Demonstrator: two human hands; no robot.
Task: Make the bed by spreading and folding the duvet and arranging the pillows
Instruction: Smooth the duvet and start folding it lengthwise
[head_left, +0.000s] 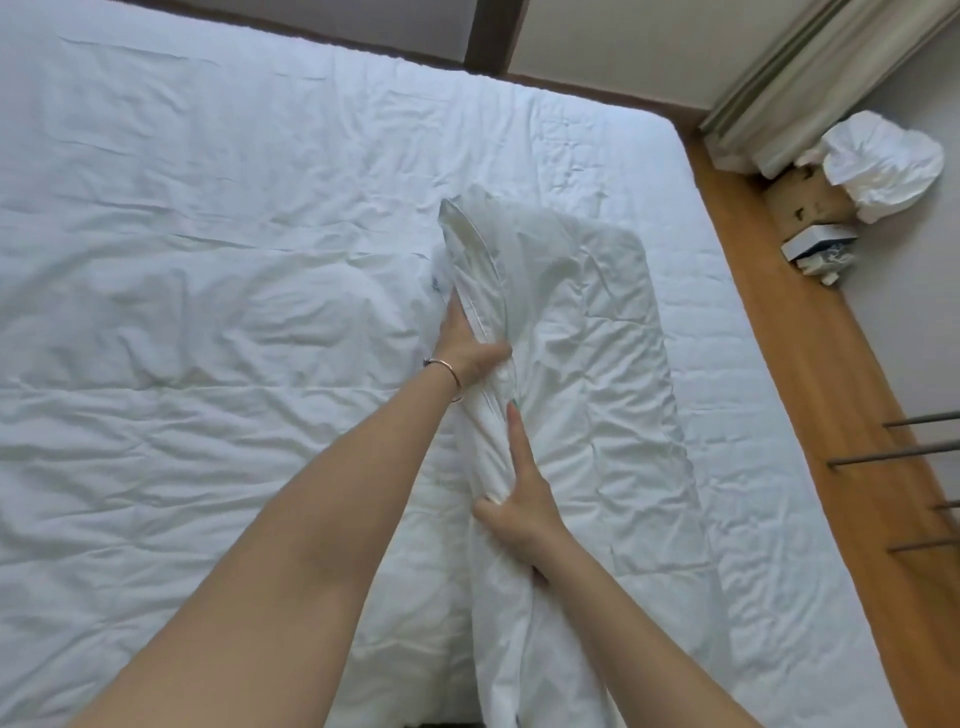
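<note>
Both hands on one white pillow (566, 322), near the right edge of the bed (208, 156), roughly mid-length, lying over the white duvet (156, 415).
Left hand (467, 348): clamped on the pillow's raised seam edge, thumb over the top, fingers behind and hidden. Thin bracelet (451, 376) at the wrist.
Right hand (519, 499): closed on bunched pillow fabric lower down the same edge, index finger stretched flat along the fold, thumb hooked across the front.
Pillow tipped up on its left side, right half draped flat toward the right edge of the bed. Lower end runs out of frame at the bottom.
Duvet spread across most of the bed, wrinkled, not smoothed; no fold visible.
Step in hand, by judgement: pillow handling, either plumping or lifting to reposition. Cannot tell which.
Next move likely calls for: lift with both hands, carry to the head of the bed, lay flat, square to the edge. Head end not identifiable from this view.
Second pillow not clearly seen; lump under the duvet left of the hands could be one, unconfirmed.
Off the bed: crumpled white cloth (883, 166) on the floor beyond the far right corner.
</note>
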